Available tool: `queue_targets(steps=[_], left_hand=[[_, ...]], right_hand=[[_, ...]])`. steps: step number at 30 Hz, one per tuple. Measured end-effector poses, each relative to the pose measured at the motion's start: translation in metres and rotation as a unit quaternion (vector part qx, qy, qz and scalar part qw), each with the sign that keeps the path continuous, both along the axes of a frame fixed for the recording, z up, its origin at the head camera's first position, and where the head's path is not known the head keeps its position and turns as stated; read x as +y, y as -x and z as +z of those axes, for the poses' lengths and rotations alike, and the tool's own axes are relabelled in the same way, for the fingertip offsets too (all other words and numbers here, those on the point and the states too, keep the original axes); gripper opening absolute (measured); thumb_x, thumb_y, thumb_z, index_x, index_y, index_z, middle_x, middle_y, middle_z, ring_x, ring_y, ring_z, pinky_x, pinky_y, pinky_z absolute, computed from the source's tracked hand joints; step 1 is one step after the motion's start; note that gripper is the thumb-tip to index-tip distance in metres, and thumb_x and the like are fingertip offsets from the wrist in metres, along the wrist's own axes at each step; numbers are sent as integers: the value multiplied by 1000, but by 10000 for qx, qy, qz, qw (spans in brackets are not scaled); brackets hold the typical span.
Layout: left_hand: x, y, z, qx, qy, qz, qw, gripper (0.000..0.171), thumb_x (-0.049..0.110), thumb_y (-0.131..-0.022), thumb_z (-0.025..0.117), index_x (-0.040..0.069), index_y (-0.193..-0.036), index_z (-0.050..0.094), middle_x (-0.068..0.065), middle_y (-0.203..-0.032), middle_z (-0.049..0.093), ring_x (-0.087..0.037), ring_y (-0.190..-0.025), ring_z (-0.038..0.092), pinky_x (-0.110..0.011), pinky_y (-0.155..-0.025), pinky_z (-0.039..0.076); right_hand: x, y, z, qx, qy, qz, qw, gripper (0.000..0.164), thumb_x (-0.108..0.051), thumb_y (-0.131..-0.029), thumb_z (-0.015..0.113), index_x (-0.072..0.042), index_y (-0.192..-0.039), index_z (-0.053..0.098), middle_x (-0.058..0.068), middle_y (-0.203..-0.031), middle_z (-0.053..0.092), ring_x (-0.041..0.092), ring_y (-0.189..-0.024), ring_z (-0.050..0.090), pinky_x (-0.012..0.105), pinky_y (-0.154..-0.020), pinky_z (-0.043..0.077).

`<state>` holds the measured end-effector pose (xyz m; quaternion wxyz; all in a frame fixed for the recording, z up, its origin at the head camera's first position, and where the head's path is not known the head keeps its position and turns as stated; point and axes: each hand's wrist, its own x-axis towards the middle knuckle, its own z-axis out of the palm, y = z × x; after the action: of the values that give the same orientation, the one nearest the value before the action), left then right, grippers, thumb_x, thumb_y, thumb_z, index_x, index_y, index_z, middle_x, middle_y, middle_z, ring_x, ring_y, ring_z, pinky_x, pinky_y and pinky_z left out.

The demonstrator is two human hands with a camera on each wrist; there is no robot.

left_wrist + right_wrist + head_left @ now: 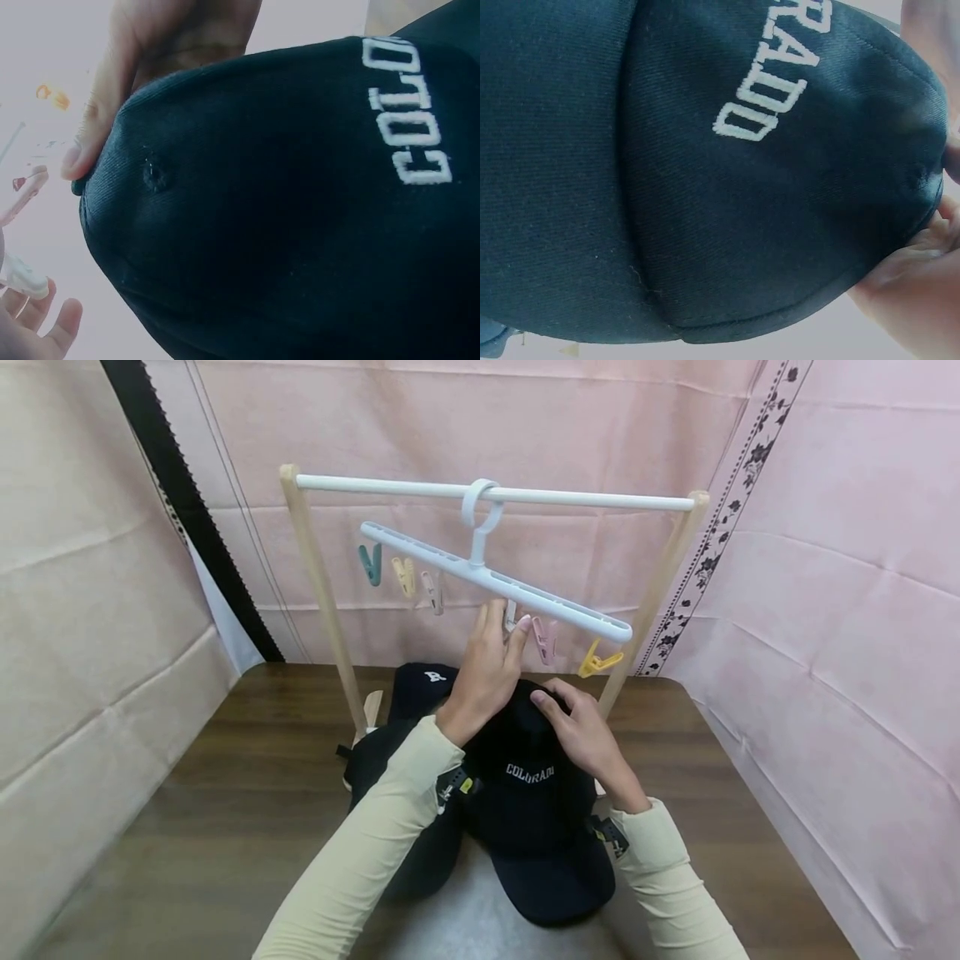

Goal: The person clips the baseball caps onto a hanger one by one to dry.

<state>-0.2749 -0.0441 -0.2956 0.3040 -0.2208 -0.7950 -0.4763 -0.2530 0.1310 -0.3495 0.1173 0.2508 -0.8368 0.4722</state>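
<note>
A black baseball cap (536, 806) with white COLORADO lettering hangs in front, its brim pointing down. My right hand (585, 735) grips the top of its crown, thumb on the near side; the right wrist view shows the cap's fabric (705, 202) filling most of the picture. My left hand (483, 668) is raised above the cap and pinches a white clothespin (511, 614) under the middle of the white hanger (495, 581). In the left wrist view, that white clothespin (26, 277) shows beside the left fingertips. The cap and clothespin appear apart.
More dark caps (423, 685) lie behind and left of my left forearm. Green (371, 565), cream, white, pink (545, 641) and yellow (598, 660) clothespins hang from the tilted hanger. It hooks over a white rod (375, 486) on wooden posts (322, 585) on the brown table (187, 827).
</note>
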Motion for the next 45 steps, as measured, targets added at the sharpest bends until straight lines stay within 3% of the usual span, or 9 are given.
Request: queue_targets(steps=[5, 11, 17, 22, 27, 34, 40, 42, 45], left_hand=[[-5, -3, 0, 130, 137, 124, 9997, 31, 32, -113, 52, 4, -126, 56, -15, -111, 44, -25, -95, 46, -36, -79, 44], [-9, -6, 1, 191, 221, 95, 9995, 33, 31, -112, 54, 2, -125, 61, -13, -111, 47, -25, -100, 52, -34, -81, 47], [-12, -7, 2, 83, 45, 92, 9999, 33, 29, -111, 56, -1, -126, 61, -13, -111, 53, -23, -102, 56, -35, -84, 51], [-15, -6, 1, 163, -130, -41, 9998, 34, 26, -111, 57, -2, -129, 58, -12, -107, 56, -23, -100, 58, -39, -90, 53], [-18, -8, 1, 163, -232, -149, 9995, 31, 23, -112, 56, -1, -130, 60, -11, -109, 59, -23, -100, 60, -35, -89, 54], [-21, -8, 1, 67, -218, -322, 9992, 31, 20, -112, 54, -3, -133, 59, -14, -111, 60, -25, -99, 62, -34, -88, 54], [-23, -8, 0, 66, -198, -428, 9989, 30, 20, -113, 51, -3, -131, 60, -14, -109, 60, -24, -96, 61, -35, -86, 54], [-25, -8, 1, 93, -179, -446, 9988, 30, 21, -113, 51, -2, -130, 61, -13, -109, 60, -24, -95, 60, -35, -86, 53], [-28, -8, 1, 129, -183, -488, 9986, 31, 21, -114, 50, -2, -131, 61, -13, -109, 60, -23, -95, 59, -36, -87, 53]], right_hand=[[-2, 1, 1, -68, -48, 14, 10000, 27, -30, -111, 58, -6, -112, 71, 9, -105, 70, 24, -94, 59, 41, -88, 46], [-2, 3, 4, -151, -138, -38, 9998, 31, -35, -110, 58, -8, -117, 72, 10, -117, 72, 26, -107, 64, 46, -97, 48], [-5, 5, 6, -52, -341, -61, 9994, 35, -38, -110, 57, -9, -124, 72, 12, -127, 71, 30, -120, 65, 53, -104, 47], [-6, 5, 9, 66, -318, -63, 9995, 31, -34, -110, 59, -8, -121, 71, 13, -122, 70, 31, -117, 63, 53, -104, 46], [-8, 7, 11, -135, -98, 154, 9997, 31, -32, -109, 60, -8, -127, 71, 12, -127, 68, 29, -124, 59, 56, -110, 43], [-6, 12, 12, -449, 121, 299, 9985, 28, -34, -109, 60, -8, -117, 69, 10, -111, 60, 25, -110, 53, 47, -101, 40], [-7, 14, 15, -170, 183, 469, 9986, 20, -25, -109, 61, -6, -113, 66, 8, -101, 57, 24, -97, 51, 39, -90, 41], [-7, 16, 17, -70, 195, 540, 9983, 17, -20, -109, 62, -5, -115, 66, 10, -106, 59, 25, -101, 53, 41, -93, 42], [-9, 20, 21, -131, 251, 578, 9979, 25, -17, -107, 64, -2, -127, 67, 15, -127, 64, 27, -121, 57, 47, -109, 42]])
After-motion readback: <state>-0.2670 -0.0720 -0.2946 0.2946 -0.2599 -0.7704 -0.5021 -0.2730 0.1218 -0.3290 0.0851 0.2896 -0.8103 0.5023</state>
